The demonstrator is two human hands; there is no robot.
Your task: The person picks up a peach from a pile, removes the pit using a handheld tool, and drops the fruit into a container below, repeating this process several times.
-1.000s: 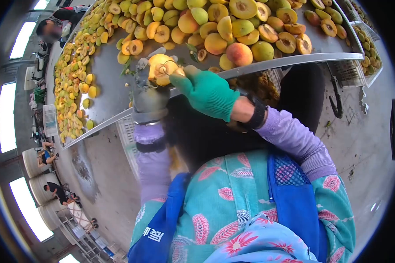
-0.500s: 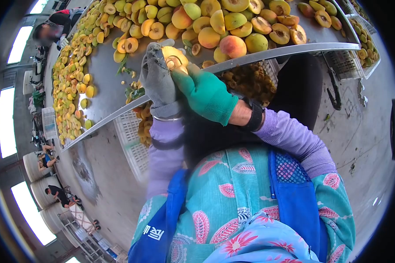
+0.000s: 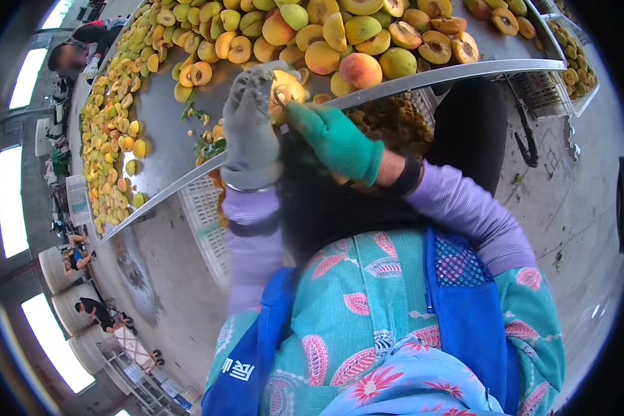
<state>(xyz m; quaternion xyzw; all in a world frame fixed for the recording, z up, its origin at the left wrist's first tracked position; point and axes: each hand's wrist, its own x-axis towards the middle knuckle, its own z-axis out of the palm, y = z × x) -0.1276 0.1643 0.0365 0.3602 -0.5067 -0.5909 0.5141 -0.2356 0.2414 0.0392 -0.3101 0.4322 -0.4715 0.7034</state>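
At the near edge of the metal table [image 3: 161, 123], the grey-gloved left hand [image 3: 249, 128] clasps a peach [image 3: 292, 84], partly covered; the green-gloved right hand [image 3: 340, 142] pinches a thin curved tool [image 3: 276, 96], handle hidden; below the table, the left sleeve [image 3: 253, 206] obscures 1 white crate [image 3: 202, 220]

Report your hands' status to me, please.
Grey-gloved left hand gripping round yellow-orange fruit. Green-gloved right hand holding curved metal-looking tool at it. Nothing visibly in the way.
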